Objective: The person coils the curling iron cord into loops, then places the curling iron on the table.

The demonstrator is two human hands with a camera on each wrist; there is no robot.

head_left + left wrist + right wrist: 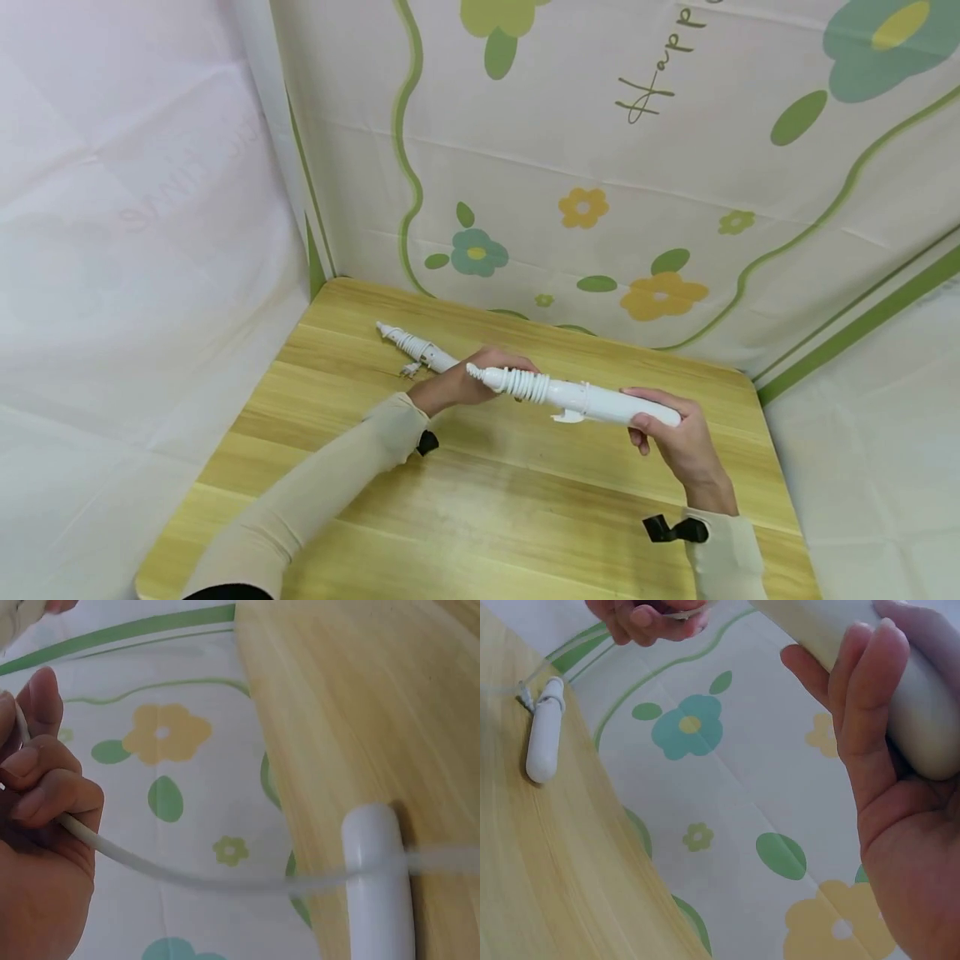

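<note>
My right hand [678,433] grips the barrel of a white curling iron [600,402] above the table, its rounded tip towards the palm. White cord is wound in several loops [527,386] around the handle end, and a small lever [570,415] sticks out below. My left hand [45,795] has its fingers curled round the white cord [135,861], which hangs away across the left wrist view. In the head view the held iron partly covers the left hand. A second white curling iron [435,356] lies on the table behind that hand, its cord wrapped, a plug [409,369] beside it.
The wooden table [480,533] has a back edge against a flower-printed cloth wall [525,150]. Another white cloth [135,292] hangs at the left. Black camera mounts [675,529] are worn on the wrists.
</note>
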